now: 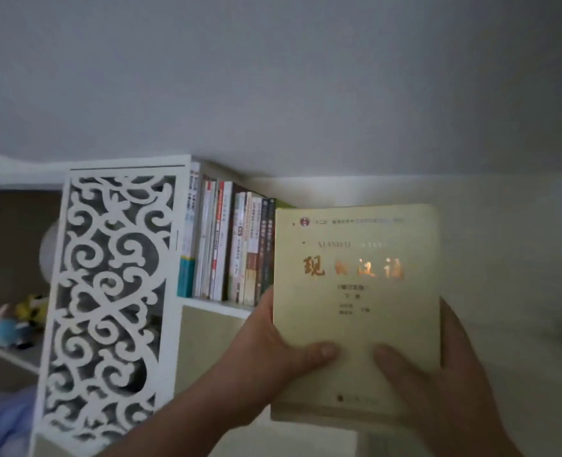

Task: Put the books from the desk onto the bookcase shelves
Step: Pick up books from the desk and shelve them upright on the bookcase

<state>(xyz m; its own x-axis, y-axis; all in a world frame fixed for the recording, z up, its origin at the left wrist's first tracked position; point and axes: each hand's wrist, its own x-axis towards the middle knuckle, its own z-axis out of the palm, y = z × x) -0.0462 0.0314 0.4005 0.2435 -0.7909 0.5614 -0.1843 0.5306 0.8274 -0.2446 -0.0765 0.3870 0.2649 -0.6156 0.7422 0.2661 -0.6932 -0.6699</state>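
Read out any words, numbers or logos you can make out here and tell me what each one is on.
"现代汉语": large gold characters across the cover of the pale yellow book, second character partly lost to glare.
"XIANDAI": faint Latin letters above that title; the rest is washed out.
Round red emblem and small line at the cover's top: too blurred.
Small lines under the title: too blurred.
Spines of the shelved books: too small to read.

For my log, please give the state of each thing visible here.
Book: closed, front cover facing the camera, held in both hands.
Left hand: grips the book's left edge.
Right hand: grips the book's right edge.
Shelved books: upright, spines outward.
Shelf: partly filled.
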